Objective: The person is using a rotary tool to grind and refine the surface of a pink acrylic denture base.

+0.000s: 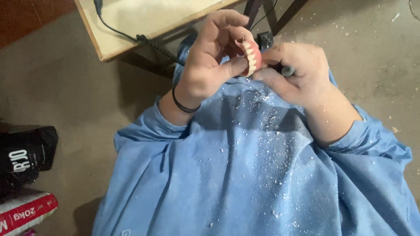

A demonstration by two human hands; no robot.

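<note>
My left hand [213, 57] grips a pink denture with a row of white teeth [252, 56], pinched between thumb and fingers. A black band circles that wrist. My right hand [297, 72] is closed around a grey handheld tool [287, 70], whose tip is hidden behind the denture. Both hands meet above my lap, which is covered by a blue gown [245, 175] sprinkled with white shavings.
A light wooden table [131, 26] stands ahead at upper left with a black cable [148, 41] hanging off its edge. A black bag [26, 155] and a red-and-white sack [26, 212] lie on the floor at left. White chips dot the concrete floor [372, 48].
</note>
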